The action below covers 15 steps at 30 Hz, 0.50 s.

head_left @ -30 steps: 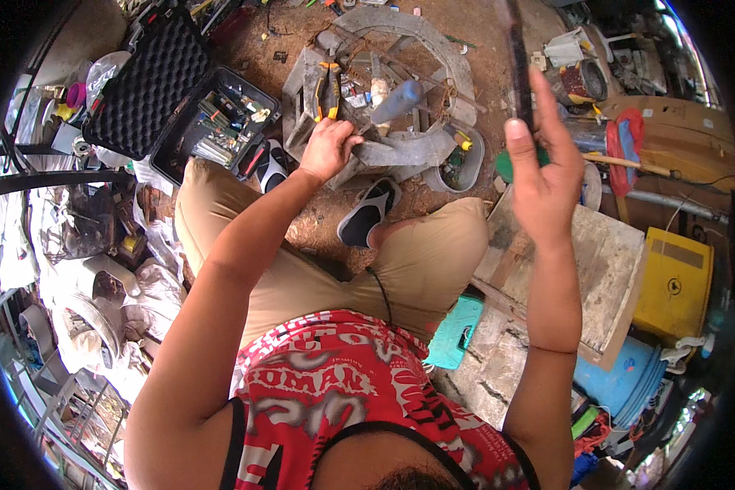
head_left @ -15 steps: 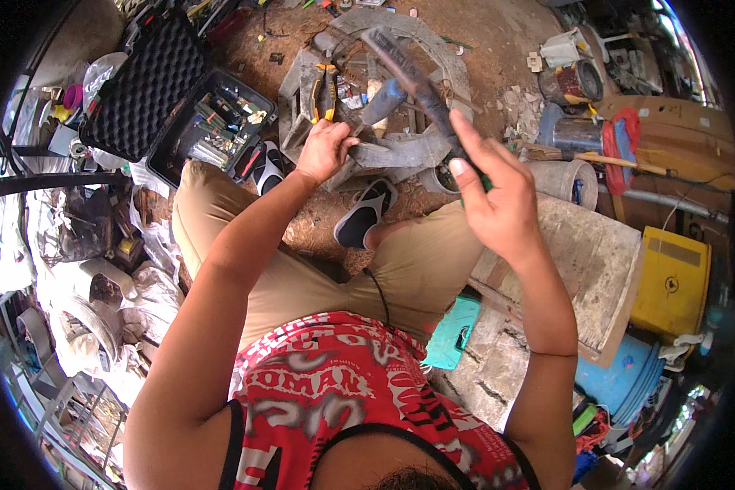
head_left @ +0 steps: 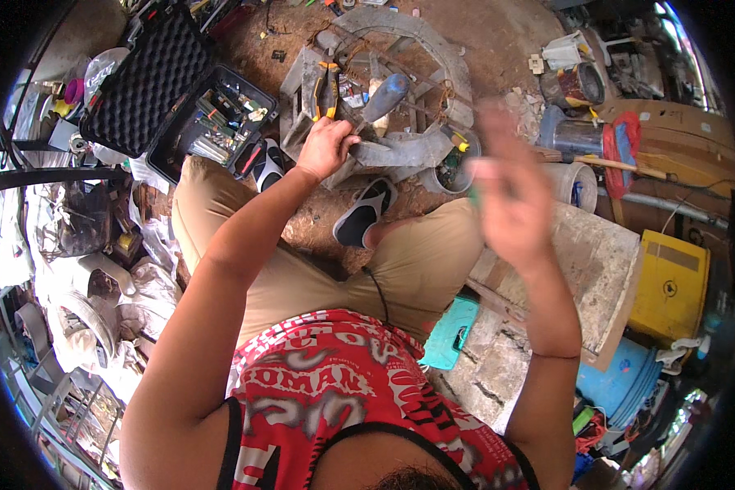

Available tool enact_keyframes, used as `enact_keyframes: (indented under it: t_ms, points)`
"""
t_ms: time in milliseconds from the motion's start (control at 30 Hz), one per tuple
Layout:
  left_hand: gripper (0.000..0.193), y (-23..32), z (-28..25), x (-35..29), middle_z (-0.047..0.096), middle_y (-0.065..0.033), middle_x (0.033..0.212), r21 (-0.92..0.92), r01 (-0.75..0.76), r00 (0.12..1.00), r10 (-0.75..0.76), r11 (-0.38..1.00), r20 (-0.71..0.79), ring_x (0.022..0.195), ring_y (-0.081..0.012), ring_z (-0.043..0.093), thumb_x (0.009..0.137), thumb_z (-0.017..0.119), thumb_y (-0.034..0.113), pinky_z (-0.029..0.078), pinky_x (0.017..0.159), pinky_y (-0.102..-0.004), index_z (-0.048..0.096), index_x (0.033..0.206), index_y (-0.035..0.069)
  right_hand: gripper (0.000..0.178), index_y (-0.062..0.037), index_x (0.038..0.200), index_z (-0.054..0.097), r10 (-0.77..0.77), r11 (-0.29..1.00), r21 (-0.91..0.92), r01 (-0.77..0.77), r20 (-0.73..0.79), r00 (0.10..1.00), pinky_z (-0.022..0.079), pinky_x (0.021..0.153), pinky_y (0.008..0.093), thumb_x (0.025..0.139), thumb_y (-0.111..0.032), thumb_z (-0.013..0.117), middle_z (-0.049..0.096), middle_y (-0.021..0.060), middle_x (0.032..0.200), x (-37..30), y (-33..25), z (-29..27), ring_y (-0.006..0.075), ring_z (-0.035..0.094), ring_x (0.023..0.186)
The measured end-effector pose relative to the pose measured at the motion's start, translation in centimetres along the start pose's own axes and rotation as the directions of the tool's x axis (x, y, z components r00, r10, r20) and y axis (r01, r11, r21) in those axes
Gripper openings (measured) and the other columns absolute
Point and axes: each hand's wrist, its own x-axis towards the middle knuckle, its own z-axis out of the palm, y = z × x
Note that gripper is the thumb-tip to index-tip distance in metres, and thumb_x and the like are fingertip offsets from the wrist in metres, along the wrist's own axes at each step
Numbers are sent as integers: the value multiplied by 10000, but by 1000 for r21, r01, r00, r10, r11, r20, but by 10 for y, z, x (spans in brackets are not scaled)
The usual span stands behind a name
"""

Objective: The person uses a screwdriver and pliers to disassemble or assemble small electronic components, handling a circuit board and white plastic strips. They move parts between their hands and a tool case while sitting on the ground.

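My right hand [head_left: 514, 196] is raised to the right of a worn grey workstand and badly smeared by motion. It grips a hammer, of which only a blurred bit of green handle [head_left: 475, 196] shows. My left hand [head_left: 327, 149] rests at the near edge of the workstand [head_left: 404, 153], its fingers pinched together. Whatever lies between them is too small to make out. Just beyond these fingers are pliers [head_left: 328, 91] with yellow-and-black handles. A blue rounded tool or handle [head_left: 386, 96] leans on the stand, to the right of the pliers.
An open black case [head_left: 167, 151] with small parts lies at the left. Buckets [head_left: 445, 175] stand right of the workstand. A wooden board [head_left: 584, 269], a teal case [head_left: 452, 331] and a yellow box [head_left: 670, 286] are on my right. My shoes [head_left: 366, 214] are below the stand.
My right hand has swung to the right with the hammer, uncovering the stand's right side and a yellow-tipped tool by the bucket. My left hand has stayed in place.
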Motion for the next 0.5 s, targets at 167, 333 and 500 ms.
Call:
enact_keyframes:
  t_ms: [167, 333, 500]
  points:
    - [201, -5, 0, 4, 585, -115, 745, -9, -51, 998, 50, 999, -29, 780, -339, 531, 861, 615, 217, 419, 763, -413, 509, 790, 62, 450, -32, 1348, 485, -15, 1000, -26, 11, -128, 992, 447, 860, 276, 922, -142, 581, 625, 118, 1184, -4, 14, 8, 173, 589, 942]
    - [198, 1, -3, -2, 585, -114, 741, -19, -26, 999, 25, 999, -20, 778, -331, 536, 848, 628, 217, 426, 758, -412, 513, 801, 63, 467, -30, 1351, 477, 1, 1000, -5, -2, -197, 980, 438, 896, 274, 912, -143, 591, 603, 107, 1225, 9, 6, -17, 152, 581, 1007]
    - [198, 0, -1, 0, 584, -118, 747, -15, -31, 1000, 31, 999, -4, 781, -330, 537, 852, 624, 223, 426, 760, -415, 520, 802, 62, 465, -87, 1278, 568, 16, 1000, 9, -16, 7, 1000, 489, 758, 318, 821, -43, 644, 664, 155, 931, 1, 9, 7, 243, 639, 788]
